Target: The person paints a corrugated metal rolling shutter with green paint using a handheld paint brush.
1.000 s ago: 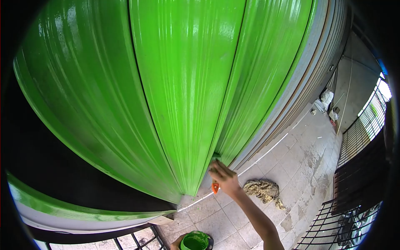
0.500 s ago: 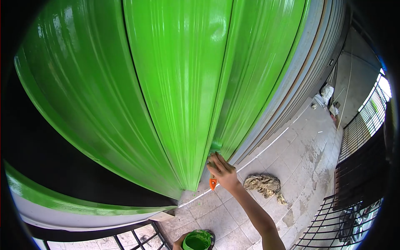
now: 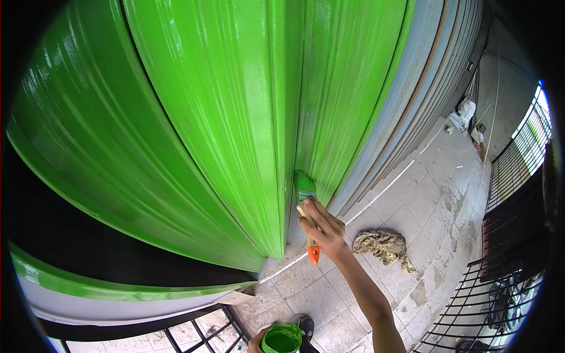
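My right hand [image 3: 325, 228] grips a paintbrush [image 3: 312, 238] with a pale handle and an orange end. Its green-coated bristles press against the lower part of a tall ribbed metal panel [image 3: 235, 129], which is covered in glossy green paint. At the bottom of the view, my left hand [image 3: 256, 341] is wrapped round the side of a paint tub [image 3: 282, 339], its inside smeared with green. Only part of that hand shows beside the tub.
Right of the green panel stand unpainted grey slats [image 3: 421, 94]. A crumpled patterned cloth [image 3: 384, 247] lies on the tiled floor [image 3: 323, 300]. Black metal grilles stand at lower right [image 3: 471, 300] and lower left [image 3: 200, 335]. A dark shoe [image 3: 306, 325] shows beside the tub.
The brush in my right hand has moved slightly up along the panel, showing more of its bristles and handle. The view has shifted a little; the left hand still holds the tub.
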Tool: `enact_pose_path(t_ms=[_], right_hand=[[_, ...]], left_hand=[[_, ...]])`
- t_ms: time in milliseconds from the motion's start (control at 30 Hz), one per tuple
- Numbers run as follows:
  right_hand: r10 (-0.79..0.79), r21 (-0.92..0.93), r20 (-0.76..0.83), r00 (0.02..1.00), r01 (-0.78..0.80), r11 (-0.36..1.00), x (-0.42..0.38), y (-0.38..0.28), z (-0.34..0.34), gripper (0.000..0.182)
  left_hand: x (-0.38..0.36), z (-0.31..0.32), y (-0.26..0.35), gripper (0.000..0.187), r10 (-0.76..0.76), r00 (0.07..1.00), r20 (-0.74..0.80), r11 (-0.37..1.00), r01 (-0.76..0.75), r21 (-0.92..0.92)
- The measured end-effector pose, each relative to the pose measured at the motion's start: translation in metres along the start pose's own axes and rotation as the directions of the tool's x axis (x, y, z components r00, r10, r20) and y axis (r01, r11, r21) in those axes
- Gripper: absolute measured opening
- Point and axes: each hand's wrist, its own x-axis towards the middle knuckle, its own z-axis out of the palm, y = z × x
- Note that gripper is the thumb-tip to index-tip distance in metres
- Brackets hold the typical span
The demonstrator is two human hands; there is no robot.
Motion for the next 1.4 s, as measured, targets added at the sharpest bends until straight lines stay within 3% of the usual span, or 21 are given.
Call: enact_pose_path(t_ms=[33,67,167,200,300,333,433,567,667,733,867,1000,1133,1267,1367,1400], right_hand=[[-0.018,-0.016,-0.066,0.998,0.017,1.000,0.000,-0.003,0.001,0.017],[0.038,-0.002,-0.026,0.999,-0.038,0.999,-0.013,-0.007,0.009,0.017],[0.153,0.040,0.131,0.979,-0.159,0.986,-0.075,-0.007,0.040,0.020],[0.197,0.074,0.144,0.970,-0.209,0.975,-0.090,-0.010,0.048,0.021],[0.403,0.074,0.455,0.794,-0.485,0.872,-0.141,-0.024,0.066,0.027],[0.382,0.074,0.452,0.806,-0.460,0.885,-0.150,-0.024,0.066,0.031],[0.238,0.122,0.240,0.941,-0.272,0.954,-0.138,-0.014,0.071,0.033],[0.171,0.097,0.187,0.967,-0.191,0.977,-0.069,0.001,0.055,0.022],[0.033,-0.008,-0.067,0.997,-0.034,0.999,-0.035,-0.002,0.031,0.018],[0.027,-0.031,-0.176,0.984,-0.033,0.999,-0.015,-0.005,0.018,0.017],[0.134,0.099,0.017,0.991,-0.135,0.986,-0.071,-0.011,0.048,0.011],[0.201,0.106,0.135,0.970,-0.216,0.971,-0.128,-0.006,0.070,0.028],[0.343,0.164,0.318,0.884,-0.408,0.898,-0.141,-0.021,0.070,0.024],[0.239,0.116,0.193,0.952,-0.264,0.958,-0.116,-0.007,0.067,0.020],[0.218,0.121,0.164,0.962,-0.239,0.964,-0.044,-0.001,0.038,0.020],[0.173,0.075,0.059,0.983,-0.177,0.981,-0.037,-0.004,0.039,0.018]], left_hand=[[0.000,0.006,0.000,0.052,-0.005,0.999,0.038,1.000,0.005,0.022],[-0.002,0.014,-0.006,0.066,0.237,0.971,0.036,0.855,-0.226,0.468],[0.003,0.027,-0.006,0.083,0.401,0.907,0.129,0.560,-0.354,0.749],[0.004,0.025,-0.007,0.084,0.415,0.901,0.128,0.520,-0.350,0.779],[0.005,0.015,-0.011,0.085,0.393,0.915,0.091,0.548,-0.312,0.776],[0.006,0.012,-0.013,0.086,0.386,0.919,0.085,0.558,-0.306,0.772],[0.008,0.008,-0.014,0.087,0.380,0.922,0.074,0.567,-0.295,0.769],[0.009,0.009,-0.013,0.089,0.370,0.927,0.067,0.577,-0.286,0.765],[0.013,0.007,-0.012,0.090,0.365,0.928,0.072,0.575,-0.285,0.767],[0.012,0.005,-0.013,0.091,0.357,0.932,0.064,0.578,-0.275,0.769],[0.013,0.002,-0.015,0.093,0.352,0.934,0.065,0.578,-0.271,0.769],[0.011,-0.003,-0.015,0.095,0.349,0.935,0.062,0.579,-0.268,0.770],[0.008,-0.004,-0.017,0.097,0.346,0.936,0.063,0.588,-0.268,0.763],[0.006,-0.003,-0.018,0.099,0.341,0.938,0.064,0.589,-0.266,0.763],[0.007,-0.004,-0.019,0.100,0.334,0.940,0.066,0.594,-0.264,0.760],[0.008,-0.004,-0.019,0.101,0.334,0.940,0.066,0.592,-0.264,0.761]])
